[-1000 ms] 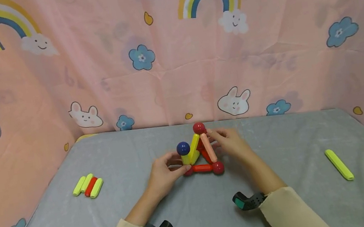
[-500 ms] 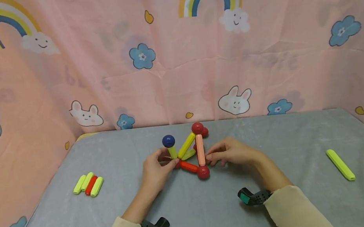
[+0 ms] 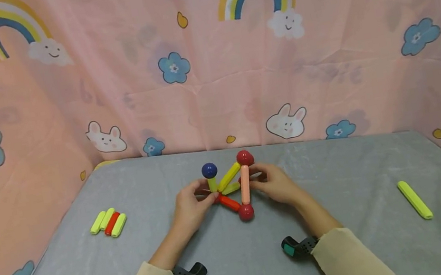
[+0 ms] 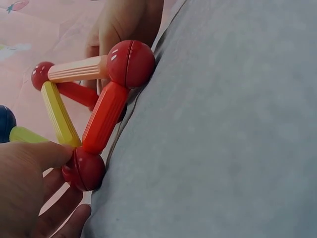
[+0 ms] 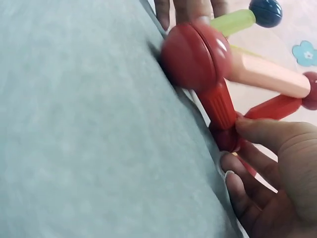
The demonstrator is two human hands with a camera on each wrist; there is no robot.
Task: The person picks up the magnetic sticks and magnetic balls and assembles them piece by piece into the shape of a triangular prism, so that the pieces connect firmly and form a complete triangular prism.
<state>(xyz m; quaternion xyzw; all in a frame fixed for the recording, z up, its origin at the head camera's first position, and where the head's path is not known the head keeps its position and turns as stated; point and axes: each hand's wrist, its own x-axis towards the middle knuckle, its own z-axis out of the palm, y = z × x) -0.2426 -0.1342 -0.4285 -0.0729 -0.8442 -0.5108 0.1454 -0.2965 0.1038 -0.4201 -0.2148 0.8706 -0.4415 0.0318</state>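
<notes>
A toy frame of coloured sticks and balls stands mid-table, held between both hands. My left hand (image 3: pixel 190 207) pinches the red ball (image 4: pixel 89 171) at its left corner with thumb and fingers. From that corner rises a light green stick (image 3: pixel 212 185) topped by a dark blue ball (image 3: pixel 209 170). A yellow stick (image 3: pixel 229 177) and a peach stick (image 3: pixel 245 185) lean up to the top red ball (image 3: pixel 245 158). Another red ball (image 3: pixel 246 212) forms the front corner. My right hand (image 3: pixel 276 185) pinches the rear red ball (image 5: pixel 227 140), partly hidden behind the peach stick.
Three light yellow-green sticks and a red stick (image 3: pixel 112 223) lie side by side at the table's left. A single yellow-green stick (image 3: pixel 414 200) lies far right. A pink printed curtain (image 3: pixel 215 104) hangs behind the grey-covered table (image 3: pixel 241 269).
The frame turned and shifted left with my left hand, its front corner swinging forward. My right hand drew away from the frame, then came back in to its rear ball.
</notes>
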